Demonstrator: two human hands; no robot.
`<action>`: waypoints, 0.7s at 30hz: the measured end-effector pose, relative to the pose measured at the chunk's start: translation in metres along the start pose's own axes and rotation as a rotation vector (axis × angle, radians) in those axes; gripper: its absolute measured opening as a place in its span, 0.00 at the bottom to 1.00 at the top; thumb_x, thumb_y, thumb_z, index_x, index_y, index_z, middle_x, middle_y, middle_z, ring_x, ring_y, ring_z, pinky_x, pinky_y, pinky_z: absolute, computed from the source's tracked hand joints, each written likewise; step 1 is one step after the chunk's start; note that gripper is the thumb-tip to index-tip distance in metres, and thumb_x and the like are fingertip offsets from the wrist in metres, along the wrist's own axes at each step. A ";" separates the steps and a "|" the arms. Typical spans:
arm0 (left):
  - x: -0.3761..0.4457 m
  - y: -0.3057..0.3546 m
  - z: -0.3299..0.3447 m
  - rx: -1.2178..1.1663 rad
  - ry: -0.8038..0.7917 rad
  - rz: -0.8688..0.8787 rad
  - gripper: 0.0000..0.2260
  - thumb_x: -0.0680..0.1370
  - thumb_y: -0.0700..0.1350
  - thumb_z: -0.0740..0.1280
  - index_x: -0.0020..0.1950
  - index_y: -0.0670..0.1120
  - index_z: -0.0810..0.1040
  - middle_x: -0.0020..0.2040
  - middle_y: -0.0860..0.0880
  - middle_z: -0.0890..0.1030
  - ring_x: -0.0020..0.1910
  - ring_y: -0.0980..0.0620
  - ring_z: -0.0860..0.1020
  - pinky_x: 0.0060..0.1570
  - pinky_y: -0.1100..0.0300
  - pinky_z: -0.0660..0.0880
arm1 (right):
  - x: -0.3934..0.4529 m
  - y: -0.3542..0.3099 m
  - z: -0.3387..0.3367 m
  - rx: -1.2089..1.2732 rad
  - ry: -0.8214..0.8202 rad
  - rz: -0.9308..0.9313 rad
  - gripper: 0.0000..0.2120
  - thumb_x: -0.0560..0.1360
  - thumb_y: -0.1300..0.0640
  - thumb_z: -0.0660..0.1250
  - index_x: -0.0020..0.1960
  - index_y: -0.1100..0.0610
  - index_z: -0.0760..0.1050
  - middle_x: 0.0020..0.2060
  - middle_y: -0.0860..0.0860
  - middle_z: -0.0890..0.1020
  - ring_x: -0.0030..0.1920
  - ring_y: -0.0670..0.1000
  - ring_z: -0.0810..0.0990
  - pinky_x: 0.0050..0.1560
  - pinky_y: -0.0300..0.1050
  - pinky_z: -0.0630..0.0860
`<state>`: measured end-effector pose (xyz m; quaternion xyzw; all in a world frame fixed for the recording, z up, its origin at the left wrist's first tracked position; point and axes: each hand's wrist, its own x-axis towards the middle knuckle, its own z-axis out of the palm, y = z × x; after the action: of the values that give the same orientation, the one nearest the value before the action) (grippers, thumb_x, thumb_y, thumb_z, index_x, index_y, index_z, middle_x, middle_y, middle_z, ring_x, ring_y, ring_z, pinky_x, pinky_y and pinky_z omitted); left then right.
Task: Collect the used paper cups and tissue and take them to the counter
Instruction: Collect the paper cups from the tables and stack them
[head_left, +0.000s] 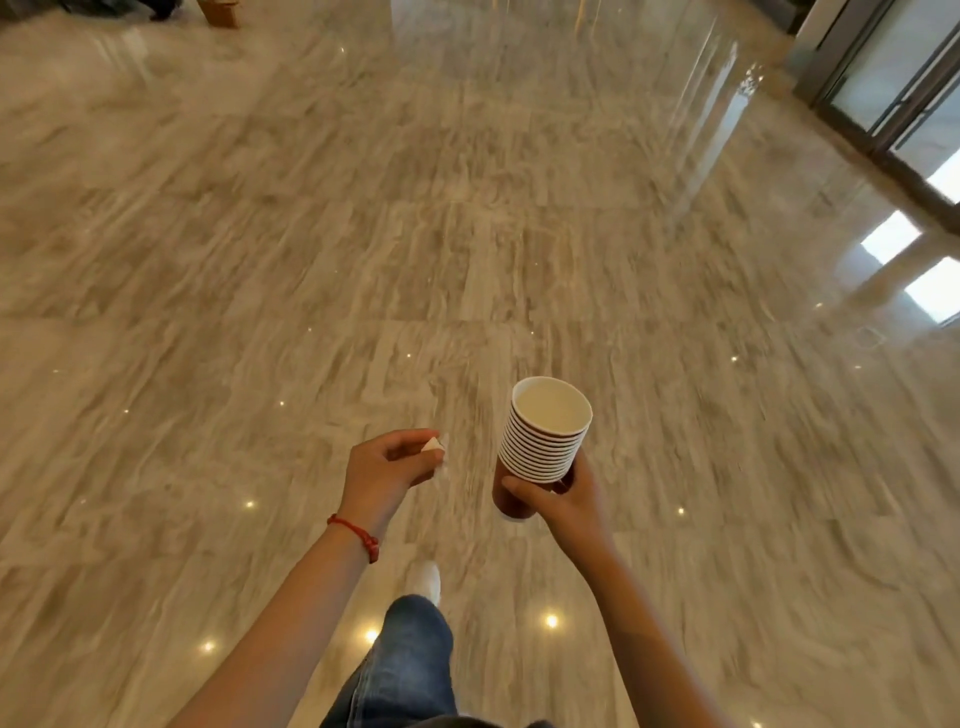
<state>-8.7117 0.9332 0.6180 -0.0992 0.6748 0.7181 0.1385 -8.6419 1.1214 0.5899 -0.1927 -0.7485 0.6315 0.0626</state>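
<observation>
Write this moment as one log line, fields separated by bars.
phase: carrying | left hand: holds tissue | right hand: holds cup stack | counter: not in view

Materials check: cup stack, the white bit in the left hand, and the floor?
Cup stack: looks like paper, with thin rolled white rims, a matt cream inside and a brown outer wall.
White bit in the left hand: probably tissue, soft and crumpled, mostly hidden by the fingers.
Floor: polished stone-look tile, possibly marble, with beige veining, visible joints and mirror-like reflections of lights.
</observation>
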 end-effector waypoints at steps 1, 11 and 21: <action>0.024 0.005 0.006 0.000 -0.004 0.001 0.11 0.69 0.31 0.71 0.48 0.42 0.82 0.39 0.48 0.82 0.34 0.60 0.81 0.33 0.71 0.75 | 0.025 -0.001 0.003 -0.006 0.005 0.002 0.28 0.63 0.55 0.79 0.59 0.49 0.72 0.49 0.44 0.82 0.50 0.42 0.81 0.47 0.38 0.79; 0.286 0.086 0.059 0.014 -0.050 -0.021 0.11 0.68 0.31 0.72 0.48 0.41 0.82 0.39 0.46 0.82 0.38 0.55 0.81 0.34 0.70 0.76 | 0.295 -0.052 0.030 0.050 0.026 0.005 0.26 0.64 0.59 0.78 0.59 0.50 0.73 0.49 0.45 0.83 0.50 0.42 0.81 0.45 0.34 0.77; 0.505 0.164 0.130 0.020 -0.067 -0.046 0.10 0.69 0.31 0.71 0.45 0.44 0.82 0.38 0.46 0.81 0.38 0.53 0.80 0.34 0.69 0.77 | 0.530 -0.085 0.025 0.064 0.063 0.056 0.27 0.64 0.61 0.78 0.59 0.51 0.72 0.50 0.47 0.82 0.51 0.44 0.81 0.44 0.37 0.78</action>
<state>-9.2365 1.0871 0.6151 -0.0892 0.6745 0.7108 0.1785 -9.1543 1.2820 0.5886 -0.2312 -0.7200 0.6501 0.0745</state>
